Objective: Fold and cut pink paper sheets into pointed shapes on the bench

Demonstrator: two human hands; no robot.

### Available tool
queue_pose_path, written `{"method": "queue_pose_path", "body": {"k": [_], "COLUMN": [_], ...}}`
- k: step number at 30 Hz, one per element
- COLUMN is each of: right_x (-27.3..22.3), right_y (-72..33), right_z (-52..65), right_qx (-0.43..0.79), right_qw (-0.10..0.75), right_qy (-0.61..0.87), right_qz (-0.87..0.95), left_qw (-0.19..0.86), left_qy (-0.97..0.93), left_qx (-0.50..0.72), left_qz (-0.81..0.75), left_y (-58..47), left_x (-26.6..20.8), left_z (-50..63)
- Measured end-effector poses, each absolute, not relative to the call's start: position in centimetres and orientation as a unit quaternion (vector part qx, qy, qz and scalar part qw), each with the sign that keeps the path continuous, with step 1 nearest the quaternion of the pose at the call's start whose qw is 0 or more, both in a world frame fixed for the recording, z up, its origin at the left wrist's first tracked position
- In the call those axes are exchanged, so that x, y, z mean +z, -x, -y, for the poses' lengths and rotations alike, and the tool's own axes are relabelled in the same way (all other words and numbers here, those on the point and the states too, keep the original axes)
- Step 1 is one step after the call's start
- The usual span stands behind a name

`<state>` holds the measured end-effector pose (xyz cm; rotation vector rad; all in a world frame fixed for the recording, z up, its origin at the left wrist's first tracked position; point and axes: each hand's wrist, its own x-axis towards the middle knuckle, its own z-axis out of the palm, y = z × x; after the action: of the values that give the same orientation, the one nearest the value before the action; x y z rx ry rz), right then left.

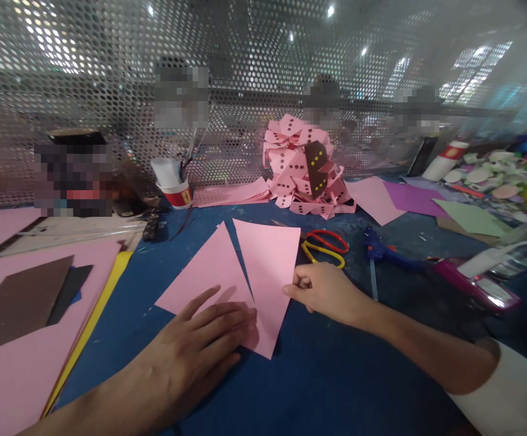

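Pink paper [267,260] lies on the blue table in front of me. A narrow gap runs down from its far edge and closes near my left fingertips; whether the two parts are joined there or overlap, I cannot tell. My left hand [200,345] rests flat on the near part of the paper, fingers stretched out. At the right edge, my right hand [320,293] pinches the paper between thumb and bent fingers. Just beyond that hand lie scissors [324,247] with red and yellow handles, their blades partly behind the paper.
At the back stands a pink folded-paper construction [291,163] with dark dots. A paper cup [177,192] holds tools. Stacked pink sheets [13,387] and brown card [22,303] lie left. To the right are a blue glue gun [391,253] and coloured sheets [418,198]. Perforated metal [245,72] borders the table.
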<state>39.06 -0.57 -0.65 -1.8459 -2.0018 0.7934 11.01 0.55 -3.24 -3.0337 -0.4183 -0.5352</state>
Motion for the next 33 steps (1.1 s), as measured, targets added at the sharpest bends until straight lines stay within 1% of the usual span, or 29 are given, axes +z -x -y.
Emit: {"method": "queue_pose_path", "body": {"k": [6,13,17,20,23,28,33], "right_x": [-0.8,-1.0,-0.9,-0.8,-0.8,-0.8,-1.0], "right_y": [-39.2,-39.0,-38.8,-38.8,-38.8,-39.0,-39.2], "right_z": [0.6,0.4,0.4,0.4,0.3,0.4,0.4], "right_qx": [0.283,0.256,0.255,0.257,0.257,0.261,0.256], "right_qw": [0.153,0.148,0.148,0.149,0.145,0.153,0.155], "right_qy": [0.641,0.651,0.658,0.660,0.660,0.648,0.637], "right_qz": [0.697,0.699,0.693,0.690,0.691,0.699,0.711], "left_qw": [0.009,0.043,0.057,0.066,0.049,-0.005,-0.014], "left_qy": [0.976,0.975,0.975,0.975,0.978,0.981,0.977], "left_qx": [-0.158,-0.189,-0.172,-0.176,-0.173,-0.137,-0.131], "left_qz": [0.147,0.112,0.132,0.117,0.108,0.139,0.168], "left_y": [-10.9,-11.1,-11.2,-11.1,-11.1,-11.2,-11.4], "left_x": [-3.1,-3.6,-3.8,-3.9,-3.8,-2.8,-2.5], "left_z": [-0.4,-0.8,-0.7,-0.8,-0.6,0.4,1.5]}}
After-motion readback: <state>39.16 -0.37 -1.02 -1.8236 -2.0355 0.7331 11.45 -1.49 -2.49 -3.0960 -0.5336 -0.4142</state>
